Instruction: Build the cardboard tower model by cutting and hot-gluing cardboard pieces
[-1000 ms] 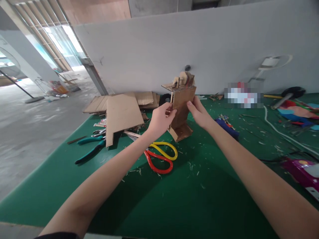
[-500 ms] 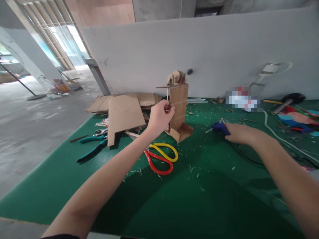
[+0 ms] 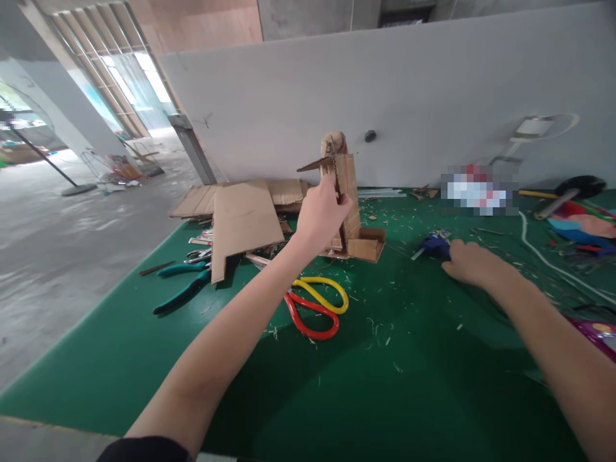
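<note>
A tall brown cardboard model (image 3: 347, 192) stands upright on the green table (image 3: 337, 385), with a small roller piece on top and a box-like foot at its right. My left hand (image 3: 321, 215) is closed round its upright panel from the left. My right hand (image 3: 469, 263) rests on the mat to the right, fingers curled over the rear of a blue glue gun (image 3: 433, 245) whose nozzle points left.
Red-and-yellow scissors (image 3: 315, 308) lie in front of the model. Flat cardboard sheets (image 3: 243, 218) and teal pliers (image 3: 180, 292) are at the left. A white cable (image 3: 548, 260), coloured scraps and a pink toy (image 3: 599, 333) lie at the right. A grey partition stands behind.
My right hand let go of the cardboard model and moved right onto the blue glue gun. My left hand has turned the model, so its panel shows edge-on and its foot points right.
</note>
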`<state>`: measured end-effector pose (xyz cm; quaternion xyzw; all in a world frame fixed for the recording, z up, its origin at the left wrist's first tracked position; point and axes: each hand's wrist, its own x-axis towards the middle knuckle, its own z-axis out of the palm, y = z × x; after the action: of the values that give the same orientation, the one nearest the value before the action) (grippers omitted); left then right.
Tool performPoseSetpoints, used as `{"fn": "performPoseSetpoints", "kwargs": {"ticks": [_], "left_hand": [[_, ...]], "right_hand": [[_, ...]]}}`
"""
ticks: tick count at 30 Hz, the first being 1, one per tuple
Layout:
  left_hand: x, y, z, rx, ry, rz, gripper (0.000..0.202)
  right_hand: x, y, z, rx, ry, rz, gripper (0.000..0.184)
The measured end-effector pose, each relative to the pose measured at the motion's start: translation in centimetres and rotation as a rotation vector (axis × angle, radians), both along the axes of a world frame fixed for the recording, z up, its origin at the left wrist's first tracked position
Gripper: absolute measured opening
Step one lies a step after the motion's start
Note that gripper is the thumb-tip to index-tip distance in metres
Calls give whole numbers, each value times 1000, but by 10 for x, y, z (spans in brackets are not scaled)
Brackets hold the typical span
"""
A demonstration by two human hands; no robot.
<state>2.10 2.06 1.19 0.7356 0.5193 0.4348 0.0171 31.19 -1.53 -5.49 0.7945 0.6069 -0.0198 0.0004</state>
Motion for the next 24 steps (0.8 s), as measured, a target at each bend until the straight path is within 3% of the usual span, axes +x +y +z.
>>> {"fn": "performPoseSetpoints", "kwargs": {"ticks": [5, 7, 10, 12, 15, 18, 24], "left_hand": [[0, 0, 4, -10, -6, -8, 6], [0, -2, 3, -22, 12, -16, 6], [-2, -4, 1, -10, 33, -31, 5], [-3, -6, -2, 12, 30, -42, 3], [-5, -9, -8, 22, 25, -48, 3], [-5, -12, -15, 10, 46, -34, 5], [3, -22, -21, -15, 83, -10, 7]], "right_hand": [[4, -7, 22, 144, 176, -8, 24], [-1, -15, 30, 231, 434, 4, 27], [-17, -30, 34, 351, 1076, 23, 23], [-27, -39, 32, 346, 1238, 45, 23], [-39, -48, 29, 252, 1222, 179, 34], [-50, -52, 27, 116, 1061, 338, 39], [-77, -53, 12, 76, 789, 302, 32]]}}
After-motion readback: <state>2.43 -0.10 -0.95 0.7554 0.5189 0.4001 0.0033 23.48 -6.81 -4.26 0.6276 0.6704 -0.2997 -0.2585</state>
